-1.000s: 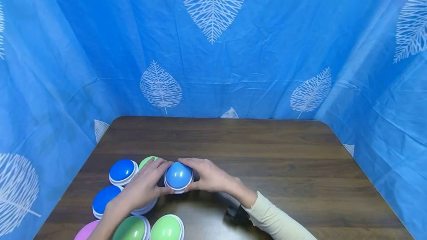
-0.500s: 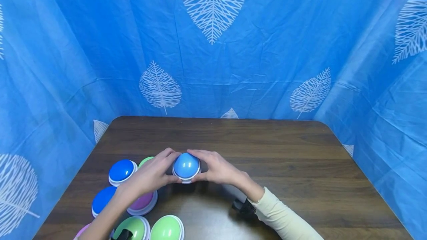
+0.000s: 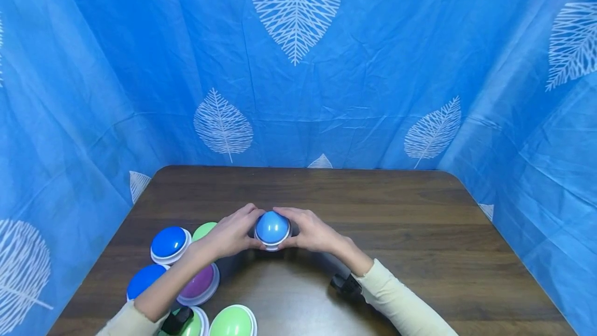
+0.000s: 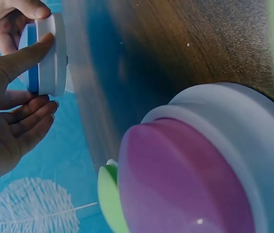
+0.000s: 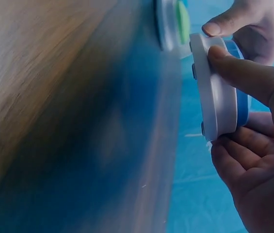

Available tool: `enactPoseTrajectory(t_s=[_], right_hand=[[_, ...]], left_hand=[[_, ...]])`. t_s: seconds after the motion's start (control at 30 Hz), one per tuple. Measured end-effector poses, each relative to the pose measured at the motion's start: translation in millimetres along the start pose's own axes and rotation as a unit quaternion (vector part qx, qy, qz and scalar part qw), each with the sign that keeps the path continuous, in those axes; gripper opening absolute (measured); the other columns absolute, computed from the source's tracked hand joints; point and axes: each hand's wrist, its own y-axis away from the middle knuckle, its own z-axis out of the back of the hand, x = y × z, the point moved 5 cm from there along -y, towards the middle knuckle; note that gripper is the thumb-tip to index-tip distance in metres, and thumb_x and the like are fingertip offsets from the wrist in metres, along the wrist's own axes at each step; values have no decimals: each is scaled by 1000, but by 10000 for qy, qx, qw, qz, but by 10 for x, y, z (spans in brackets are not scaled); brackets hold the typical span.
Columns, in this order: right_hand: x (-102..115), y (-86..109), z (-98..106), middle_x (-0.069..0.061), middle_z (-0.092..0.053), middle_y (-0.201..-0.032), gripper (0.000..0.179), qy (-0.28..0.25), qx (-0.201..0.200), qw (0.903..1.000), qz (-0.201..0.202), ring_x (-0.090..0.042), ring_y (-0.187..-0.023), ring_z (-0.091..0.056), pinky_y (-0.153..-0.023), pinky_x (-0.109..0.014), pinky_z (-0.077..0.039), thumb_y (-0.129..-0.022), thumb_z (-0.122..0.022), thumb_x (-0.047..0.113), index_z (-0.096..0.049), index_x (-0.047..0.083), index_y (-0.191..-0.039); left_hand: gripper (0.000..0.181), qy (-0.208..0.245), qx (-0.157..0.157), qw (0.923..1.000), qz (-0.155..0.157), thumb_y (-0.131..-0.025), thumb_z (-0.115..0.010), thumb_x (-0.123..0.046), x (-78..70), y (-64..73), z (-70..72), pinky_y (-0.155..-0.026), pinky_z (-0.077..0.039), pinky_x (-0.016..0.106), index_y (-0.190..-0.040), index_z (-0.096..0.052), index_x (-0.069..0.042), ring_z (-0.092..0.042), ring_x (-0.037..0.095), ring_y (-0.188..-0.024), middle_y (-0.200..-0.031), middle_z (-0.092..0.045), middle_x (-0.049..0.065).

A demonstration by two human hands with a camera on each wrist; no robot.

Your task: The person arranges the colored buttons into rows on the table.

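Note:
Both hands hold a light blue dome button with a white base, just above the table. My left hand grips its left side, thumb on the white base and fingers at the rim. From the right side my right hand grips it in the same way. Small feet show on the base's underside in the right wrist view. Left of the hands stand similar buttons: a dark blue button, a second dark blue button, a purple button and a green button partly behind my left hand.
A light green button and a darker green button, partly covered by the left wrist's camera, stand at the front left. The brown wooden table is bordered by a blue leaf-patterned curtain.
Both hands have carried the light blue button to the right and slightly away, off the group at the left. The purple button, hidden before, now shows. The other buttons stay put.

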Motion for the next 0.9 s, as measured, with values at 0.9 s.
enactPoseTrajectory(t_s=[0.9], right_hand=[[-298,-100,-163,-13,-51,-144,76,199,246,9990,-310,-24,-129,-51,-105,-39,-42,-87,-78,27,-41,2,-149]], left_hand=[[62,-204,437,9986,201,-79,-86,-24,158,-242,-222,-91,-52,46,-129,-58,-1,-60,24,-102,-110,-57,8]])
